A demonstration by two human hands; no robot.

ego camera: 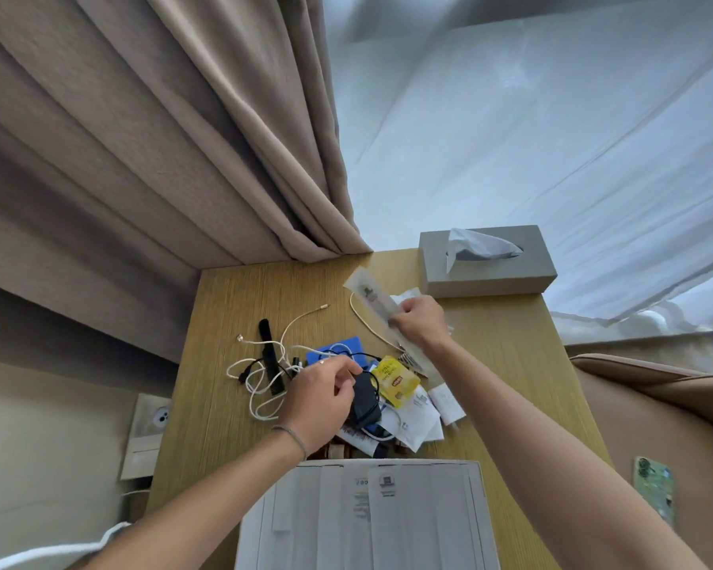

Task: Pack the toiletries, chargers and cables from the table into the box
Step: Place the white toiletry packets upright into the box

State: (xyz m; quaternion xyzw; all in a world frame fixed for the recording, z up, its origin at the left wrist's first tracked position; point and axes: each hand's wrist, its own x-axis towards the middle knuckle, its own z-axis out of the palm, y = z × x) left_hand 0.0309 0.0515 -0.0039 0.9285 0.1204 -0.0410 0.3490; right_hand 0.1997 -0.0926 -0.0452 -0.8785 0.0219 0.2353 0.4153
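A pile of small items lies in the middle of the wooden table (231,405). My left hand (320,399) is closed on a black charger (365,399) with its black cable looped over it. My right hand (418,320) grips a long clear sachet (369,296) lifted above the table's far side. White cables (264,359) tangle around a black comb (270,355) at the left. A blue card (342,348), a yellow tea sachet (396,380) and white packets (412,421) lie in the heap. The white box (367,516) stands at the near edge, flaps over its top.
A grey tissue box (486,261) stands at the table's far right corner. Beige curtains (161,137) hang behind at the left, sheer white ones at the right. A phone (655,491) rests on a tan chair to the right. A wall socket (151,421) is at the left.
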